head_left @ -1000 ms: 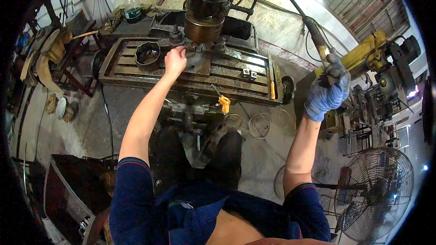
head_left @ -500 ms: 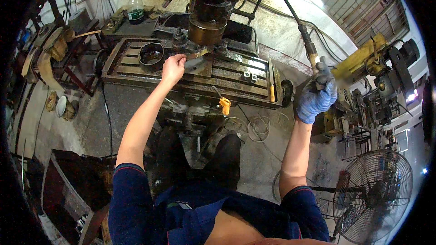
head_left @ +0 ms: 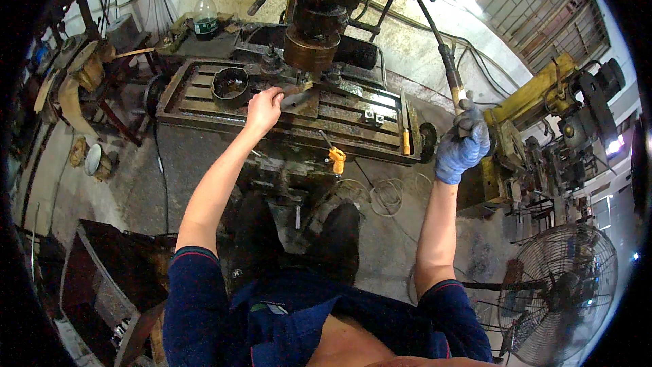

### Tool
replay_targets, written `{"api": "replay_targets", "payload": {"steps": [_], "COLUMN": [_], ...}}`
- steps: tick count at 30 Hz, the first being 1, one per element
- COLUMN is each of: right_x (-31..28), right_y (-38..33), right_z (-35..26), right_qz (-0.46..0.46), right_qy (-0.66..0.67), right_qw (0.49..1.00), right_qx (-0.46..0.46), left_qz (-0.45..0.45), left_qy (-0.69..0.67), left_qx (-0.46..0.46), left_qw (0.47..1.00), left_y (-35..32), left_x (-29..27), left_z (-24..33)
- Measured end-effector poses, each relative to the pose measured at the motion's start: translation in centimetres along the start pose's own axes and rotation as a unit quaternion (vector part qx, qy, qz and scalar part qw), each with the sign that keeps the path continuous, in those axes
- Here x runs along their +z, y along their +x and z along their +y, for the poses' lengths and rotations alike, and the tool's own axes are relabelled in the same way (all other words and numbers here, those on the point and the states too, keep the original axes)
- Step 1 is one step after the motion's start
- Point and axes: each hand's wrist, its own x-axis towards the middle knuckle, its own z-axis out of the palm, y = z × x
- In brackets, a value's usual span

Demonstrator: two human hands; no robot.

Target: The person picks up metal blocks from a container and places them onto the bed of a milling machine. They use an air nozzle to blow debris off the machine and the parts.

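Observation:
My bare left hand (head_left: pixel 263 111) is closed on a small brush (head_left: pixel 296 89). The brush tip is near the underside of the round spindle head (head_left: pixel 311 49) of a milling machine, above its slotted table (head_left: pixel 353 132). On my right hand (head_left: pixel 464 141) is a blue-grey work glove, its fingers wrapped round the end of a long machine lever (head_left: pixel 450 68). To the left of the brush a round dark tin (head_left: pixel 231 88) stands on the table, with dark contents I cannot make out.
A yellow air gun (head_left: pixel 336 157) hangs at the table's front edge. Two small metal blocks (head_left: pixel 374 117) and a yellow-handled tool (head_left: pixel 406 139) lie at the table's right. A caged fan (head_left: pixel 560 292) stands lower right, an open metal box (head_left: pixel 109 285) lower left. A coiled hose (head_left: pixel 387 197) lies on the floor.
My gloved right hand has moved a little to the left, and the lever's end has swung with it. The left hand keeps the brush near the spindle head, with hardly any shift.

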Motion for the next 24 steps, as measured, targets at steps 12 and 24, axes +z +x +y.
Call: {"api": "replay_targets", "payload": {"steps": [12, 24], "right_x": [0.3, -0.6], "right_y": [2.9, 7.5], "right_z": [-1.0, -0.7], "right_qz": [0.004, 0.043], "right_qy": [-0.059, 0.004], "right_qw": [0.998, 0.998], "right_qx": [-0.029, -0.040], "left_qz": [-0.032, -0.081], "left_qy": [0.017, -0.046], "left_qx": [-0.006, -0.055], "left_qw": [0.999, 0.994], "left_y": [0.3, 1.7], "left_x": [0.0, 2.3], "left_z": [0.0, -1.9]}}
